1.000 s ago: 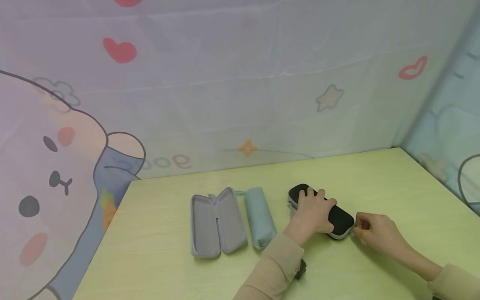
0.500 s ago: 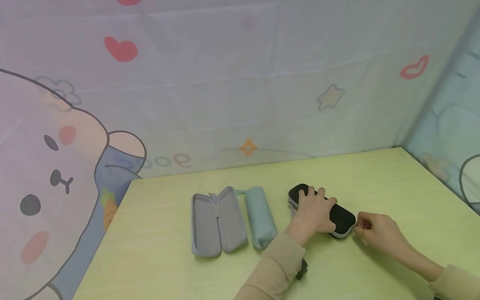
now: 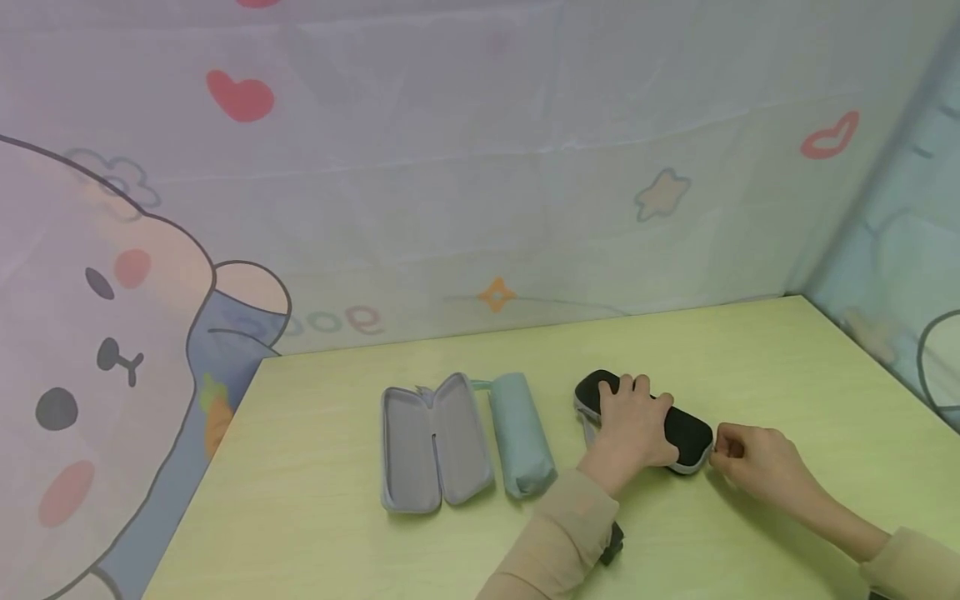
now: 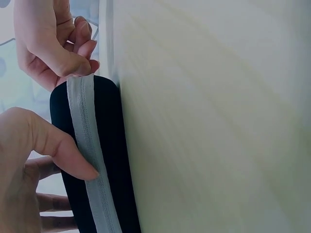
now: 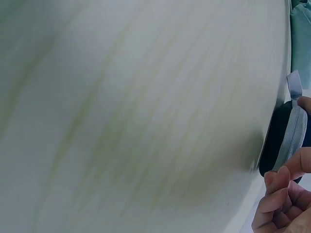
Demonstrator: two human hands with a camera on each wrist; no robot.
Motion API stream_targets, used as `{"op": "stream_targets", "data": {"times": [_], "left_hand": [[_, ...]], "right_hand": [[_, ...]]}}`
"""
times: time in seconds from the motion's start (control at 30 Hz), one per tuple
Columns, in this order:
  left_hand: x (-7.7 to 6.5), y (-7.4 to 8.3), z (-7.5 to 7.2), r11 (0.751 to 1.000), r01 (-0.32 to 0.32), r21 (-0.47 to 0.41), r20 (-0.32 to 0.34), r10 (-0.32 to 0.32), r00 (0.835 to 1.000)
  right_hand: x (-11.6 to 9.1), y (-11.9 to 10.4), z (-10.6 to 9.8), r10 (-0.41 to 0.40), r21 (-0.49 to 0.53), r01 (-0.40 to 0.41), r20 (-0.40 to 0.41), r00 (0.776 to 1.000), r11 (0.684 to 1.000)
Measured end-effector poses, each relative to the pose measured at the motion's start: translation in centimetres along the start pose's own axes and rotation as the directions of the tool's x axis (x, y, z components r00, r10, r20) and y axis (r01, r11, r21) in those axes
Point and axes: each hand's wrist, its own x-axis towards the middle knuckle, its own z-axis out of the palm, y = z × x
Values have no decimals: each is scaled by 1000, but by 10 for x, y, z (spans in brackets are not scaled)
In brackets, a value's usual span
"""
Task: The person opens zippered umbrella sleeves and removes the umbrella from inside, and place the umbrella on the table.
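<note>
A black zip case [image 3: 690,435] with a grey zipper band lies aslant on the table. My left hand [image 3: 636,423] grips it from above, the thumb on the near side and the fingers spread over the top. In the left wrist view, the thumb presses along the grey zipper [image 4: 88,126], whose two sides meet where visible. At the case's right end my right hand [image 3: 757,462] pinches the zipper pull between thumb and forefinger; the fingertips mostly hide the pull. A grey fabric tab [image 5: 294,85] sticks out from the other end in the right wrist view.
Left of the black case lies a teal cylindrical pouch [image 3: 521,437]. Beside it a light grey case [image 3: 408,450] lies unfolded, its two halves facing up. A dark object [image 3: 613,543] shows partly under the left sleeve. A printed cloth [image 3: 450,183] hangs behind the table [image 3: 315,417].
My left hand and the black case have shifted slightly to the right. My right hand keeps its pinch at the case's end and has barely moved.
</note>
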Motion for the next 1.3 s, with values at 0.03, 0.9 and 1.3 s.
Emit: {"op": "stream_targets", "data": {"times": [0.03, 0.9, 1.3], "left_hand": [[0, 0, 0, 1000, 3, 0, 2, -3, 1000], [3, 9, 0, 997, 75, 29, 23, -75, 997], [3, 13, -1, 993, 110, 33, 39, -111, 993]], "right_hand": [[0, 0, 0, 0, 0, 0, 0, 1000, 1000], [-1, -1, 1, 25, 11, -25, 1, 1000, 1000], [-3, -3, 1, 31, 8, -31, -2, 1000, 999]]}}
